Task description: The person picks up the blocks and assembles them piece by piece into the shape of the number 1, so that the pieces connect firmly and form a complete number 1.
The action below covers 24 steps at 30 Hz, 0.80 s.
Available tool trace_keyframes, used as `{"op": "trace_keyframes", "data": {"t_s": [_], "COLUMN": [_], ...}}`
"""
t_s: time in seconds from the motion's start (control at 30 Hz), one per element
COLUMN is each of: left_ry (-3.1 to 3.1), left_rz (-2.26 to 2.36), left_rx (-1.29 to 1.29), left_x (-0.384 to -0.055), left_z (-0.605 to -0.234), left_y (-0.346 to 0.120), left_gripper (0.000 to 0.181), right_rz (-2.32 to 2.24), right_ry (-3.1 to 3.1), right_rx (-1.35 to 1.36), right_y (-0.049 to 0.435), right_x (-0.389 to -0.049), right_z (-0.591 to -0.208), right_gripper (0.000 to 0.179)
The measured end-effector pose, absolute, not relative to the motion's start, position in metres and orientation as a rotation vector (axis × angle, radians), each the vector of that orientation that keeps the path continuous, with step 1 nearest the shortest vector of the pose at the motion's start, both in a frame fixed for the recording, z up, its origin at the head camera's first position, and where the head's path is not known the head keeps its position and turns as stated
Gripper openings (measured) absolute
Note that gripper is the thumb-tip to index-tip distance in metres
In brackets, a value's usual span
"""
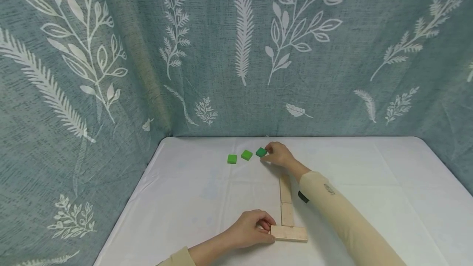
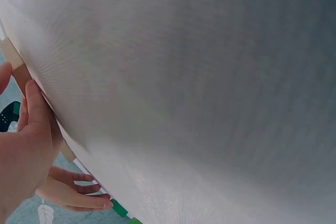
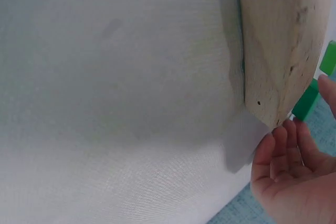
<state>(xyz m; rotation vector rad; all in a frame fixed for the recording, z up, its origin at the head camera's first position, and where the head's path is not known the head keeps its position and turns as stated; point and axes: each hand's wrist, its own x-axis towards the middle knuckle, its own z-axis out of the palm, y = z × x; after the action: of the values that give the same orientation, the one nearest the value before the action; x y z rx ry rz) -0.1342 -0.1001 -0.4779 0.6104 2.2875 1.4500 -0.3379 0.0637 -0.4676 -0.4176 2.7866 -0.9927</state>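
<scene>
At the near part of the table, my left hand [image 1: 251, 230] grips the left end of a pale wooden block [image 1: 292, 233] that lies crosswise. Its thumb and fingers [image 2: 38, 100] sit on either side of the wood in the left wrist view. Farther off, my right hand [image 1: 279, 154] pinches a dark green block [image 1: 260, 152] between thumb and fingers. That block [image 3: 306, 100] shows between thumb and fingertips in the right wrist view. Left of it lie two lighter green blocks, one turned at an angle [image 1: 246, 155] and one squarer [image 1: 232, 159].
Two more wooden blocks, a far one [image 1: 285, 189] and a nearer one [image 1: 287, 214], lie end to end behind the crosswise block. A black strap or device [image 1: 303, 196] shows by the right forearm. A patterned blue-grey curtain [image 1: 221, 52] borders the white table [image 1: 184, 200].
</scene>
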Motion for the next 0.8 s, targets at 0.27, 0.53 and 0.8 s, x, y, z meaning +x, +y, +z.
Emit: {"op": "trace_keyframes", "data": {"t_s": [0.27,0.53,0.8], "left_ry": [2.281,2.295,2.306], "left_rz": [1.463,1.447,1.439], "left_rx": [0.599,0.607,0.614], "left_x": [-0.1335,-0.1335,-0.1327], "left_z": [-0.4791,-0.4781,-0.4772], "left_y": [-0.1001,-0.0995,-0.1001], "left_gripper": [0.024,0.024,0.023], "right_rz": [-0.955,-0.919,-0.941], "right_ry": [2.811,2.873,2.878], "right_rx": [-0.376,-0.404,-0.424], "right_y": [0.0586,0.0597,0.062], "right_x": [-0.3383,-0.3365,-0.3329], "right_z": [-0.4693,-0.4698,-0.4693], "right_gripper": [0.041,0.034,0.035]}}
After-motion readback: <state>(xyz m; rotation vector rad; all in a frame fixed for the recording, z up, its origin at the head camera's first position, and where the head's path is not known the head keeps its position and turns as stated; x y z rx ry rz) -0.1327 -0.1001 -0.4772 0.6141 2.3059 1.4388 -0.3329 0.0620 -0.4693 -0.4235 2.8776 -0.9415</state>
